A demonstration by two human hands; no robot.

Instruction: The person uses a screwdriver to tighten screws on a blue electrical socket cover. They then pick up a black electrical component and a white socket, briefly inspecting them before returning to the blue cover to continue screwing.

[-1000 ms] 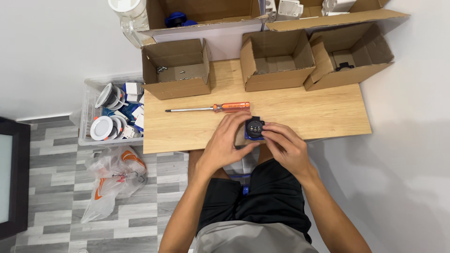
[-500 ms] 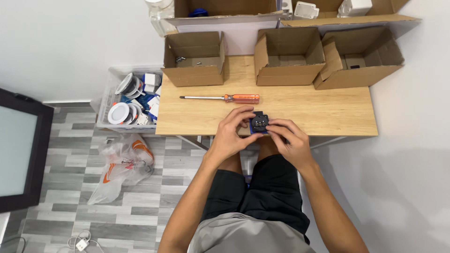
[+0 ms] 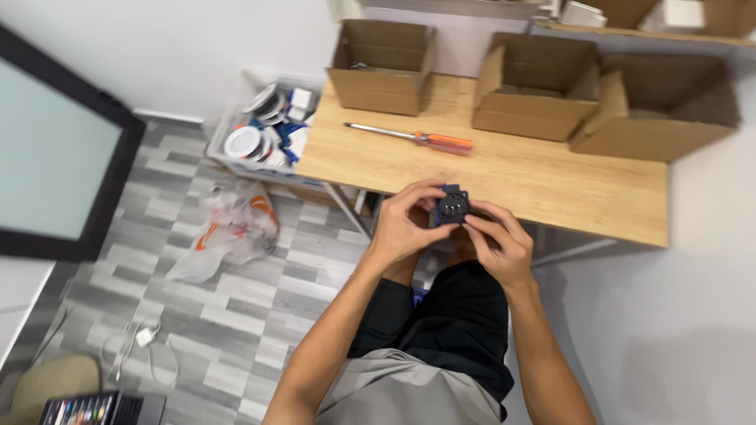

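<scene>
You've got a small dark socket-like part (image 3: 453,206) with a blue back, held in both hands just off the near edge of the wooden surface (image 3: 551,177), above your lap. Your left hand (image 3: 403,223) is closed on its left side, thumb and fingertips wrapped round the edge. Your right hand (image 3: 498,240) grips it from the right and below, fingers curled under. The part's round face points up at the camera; the detail on it is too small to tell.

On the surface, well apart from your hands: an orange-handled screwdriver (image 3: 417,138) lying flat, shaft pointing left. Behind it, three open cardboard boxes along the far edge: left box (image 3: 380,57), middle box (image 3: 535,86), right box (image 3: 654,114). Contents mostly hidden.

On the floor left of the surface: a clear plastic bin (image 3: 264,134) full of round white fittings and small boxes. Nearer you, a crumpled plastic bag (image 3: 228,228) with orange markings on the grey plank floor. A dark-framed panel (image 3: 55,149) stands at the far left.
</scene>
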